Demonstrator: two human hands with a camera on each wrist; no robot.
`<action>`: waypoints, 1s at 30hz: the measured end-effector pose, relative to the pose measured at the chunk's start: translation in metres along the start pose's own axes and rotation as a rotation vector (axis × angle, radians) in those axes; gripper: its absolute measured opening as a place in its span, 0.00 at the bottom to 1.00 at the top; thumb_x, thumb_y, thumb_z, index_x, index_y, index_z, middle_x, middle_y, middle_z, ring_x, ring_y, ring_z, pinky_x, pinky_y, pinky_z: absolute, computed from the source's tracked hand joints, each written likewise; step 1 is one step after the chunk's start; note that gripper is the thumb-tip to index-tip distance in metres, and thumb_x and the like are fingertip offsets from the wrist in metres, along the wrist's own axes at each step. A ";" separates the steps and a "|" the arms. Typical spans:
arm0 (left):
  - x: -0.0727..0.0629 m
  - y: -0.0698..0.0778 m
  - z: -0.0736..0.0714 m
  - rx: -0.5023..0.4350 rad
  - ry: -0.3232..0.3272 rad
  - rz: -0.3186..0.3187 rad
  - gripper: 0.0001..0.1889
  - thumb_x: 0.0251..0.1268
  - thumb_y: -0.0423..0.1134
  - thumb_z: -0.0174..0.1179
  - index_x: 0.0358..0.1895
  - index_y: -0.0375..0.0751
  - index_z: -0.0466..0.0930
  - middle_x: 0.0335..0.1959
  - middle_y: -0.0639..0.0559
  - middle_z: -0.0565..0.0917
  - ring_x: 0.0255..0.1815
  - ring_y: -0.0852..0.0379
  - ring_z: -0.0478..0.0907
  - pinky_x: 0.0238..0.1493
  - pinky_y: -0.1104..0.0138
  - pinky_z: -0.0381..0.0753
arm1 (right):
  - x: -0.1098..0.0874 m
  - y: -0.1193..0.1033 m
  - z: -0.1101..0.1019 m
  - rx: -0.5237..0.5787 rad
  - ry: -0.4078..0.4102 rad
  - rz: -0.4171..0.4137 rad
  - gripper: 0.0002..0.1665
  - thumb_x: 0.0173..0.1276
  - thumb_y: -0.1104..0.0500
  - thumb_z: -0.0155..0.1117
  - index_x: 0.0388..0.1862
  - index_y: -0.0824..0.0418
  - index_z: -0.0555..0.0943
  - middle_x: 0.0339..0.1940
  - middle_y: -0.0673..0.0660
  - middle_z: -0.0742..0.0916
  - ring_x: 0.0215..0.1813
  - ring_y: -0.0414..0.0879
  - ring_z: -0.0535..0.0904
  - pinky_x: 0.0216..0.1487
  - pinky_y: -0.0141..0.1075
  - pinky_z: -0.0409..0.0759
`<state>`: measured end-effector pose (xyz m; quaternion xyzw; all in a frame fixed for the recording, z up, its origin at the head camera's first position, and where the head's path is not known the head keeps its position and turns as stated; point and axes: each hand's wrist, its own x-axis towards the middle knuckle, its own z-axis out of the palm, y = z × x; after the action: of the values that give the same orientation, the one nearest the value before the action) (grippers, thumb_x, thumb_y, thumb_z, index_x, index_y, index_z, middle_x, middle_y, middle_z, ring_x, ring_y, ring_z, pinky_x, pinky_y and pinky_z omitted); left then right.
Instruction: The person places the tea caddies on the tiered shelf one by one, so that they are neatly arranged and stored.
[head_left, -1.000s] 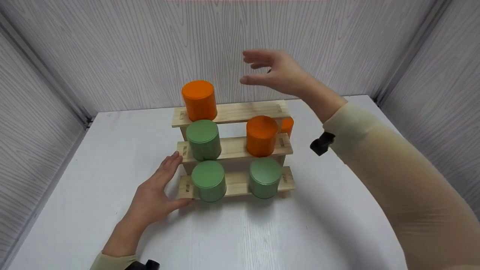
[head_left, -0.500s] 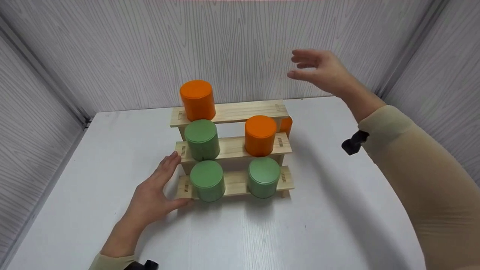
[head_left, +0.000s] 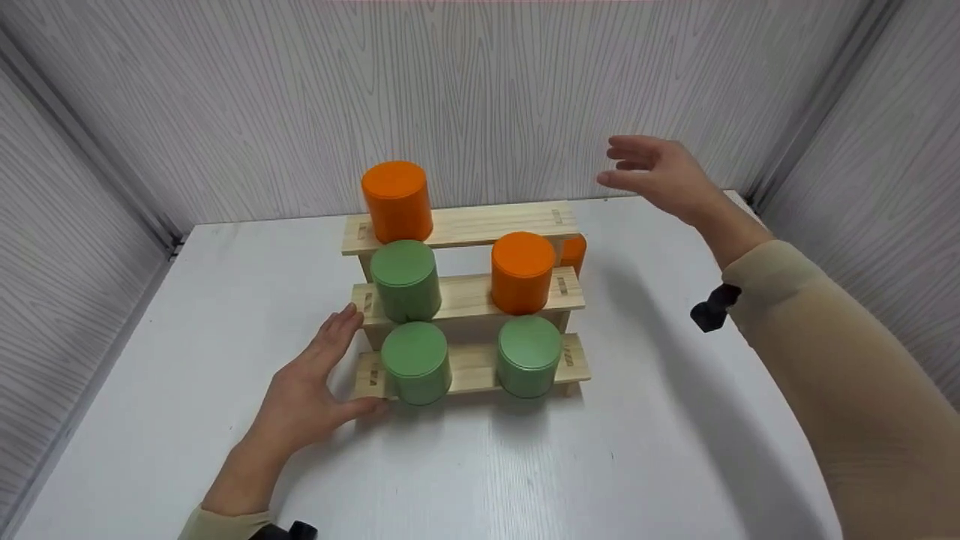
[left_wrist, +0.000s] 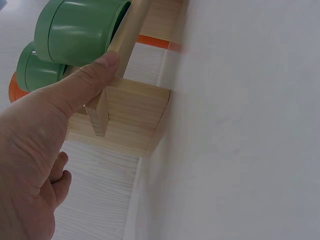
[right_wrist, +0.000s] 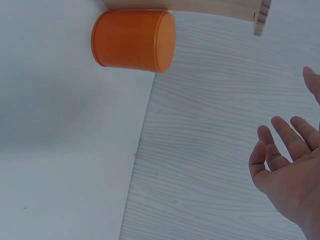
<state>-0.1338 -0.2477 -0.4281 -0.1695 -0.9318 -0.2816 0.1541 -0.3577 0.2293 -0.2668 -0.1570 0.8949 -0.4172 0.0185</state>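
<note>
A three-tier wooden shelf [head_left: 472,370] stands on a white table. My left hand [head_left: 304,401] rests against its left side. The thumb touches the bottom step's front edge, near a green canister [left_wrist: 80,32], and the other fingers lie straight by the middle step. Green canisters stand at both ends of the bottom step, the right one [head_left: 529,356] included. On the middle step are a green canister [head_left: 406,281] and an orange canister [head_left: 523,272]. Another orange canister [head_left: 397,202] stands top left. My right hand [head_left: 664,176] hovers right of the shelf, fingers loosely bent, holding nothing.
Behind the shelf's right end, partly hidden in the head view, another orange canister [right_wrist: 132,41] stands on the table [head_left: 172,337]. White wood-grain panels [head_left: 480,90] close off the back and both sides.
My right hand has moved right, away from above the shelf's top step, and then a little lower. My left hand and the canisters have stayed in place.
</note>
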 end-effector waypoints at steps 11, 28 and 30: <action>-0.001 0.002 0.001 0.006 -0.008 0.000 0.66 0.42 0.45 0.89 0.87 0.52 0.56 0.86 0.60 0.57 0.86 0.50 0.56 0.78 0.51 0.66 | -0.003 0.035 0.026 0.057 -0.040 0.038 0.48 0.72 0.40 0.74 0.84 0.53 0.67 0.79 0.57 0.75 0.78 0.56 0.71 0.78 0.56 0.69; -0.001 0.003 0.000 0.008 -0.010 -0.007 0.66 0.41 0.45 0.90 0.87 0.53 0.56 0.86 0.60 0.58 0.86 0.52 0.55 0.78 0.52 0.68 | -0.008 0.072 0.070 0.156 -0.103 0.077 0.48 0.71 0.49 0.77 0.84 0.55 0.67 0.80 0.59 0.74 0.79 0.59 0.70 0.77 0.55 0.71; -0.001 0.003 0.000 0.012 -0.012 -0.007 0.66 0.41 0.45 0.90 0.87 0.52 0.56 0.86 0.60 0.57 0.86 0.52 0.55 0.78 0.53 0.67 | -0.008 0.075 0.075 0.163 -0.112 0.085 0.49 0.71 0.49 0.77 0.85 0.55 0.65 0.81 0.59 0.73 0.79 0.59 0.69 0.77 0.55 0.71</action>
<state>-0.1322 -0.2454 -0.4271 -0.1672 -0.9349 -0.2755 0.1485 -0.3577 0.2214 -0.3725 -0.1397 0.8615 -0.4781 0.0990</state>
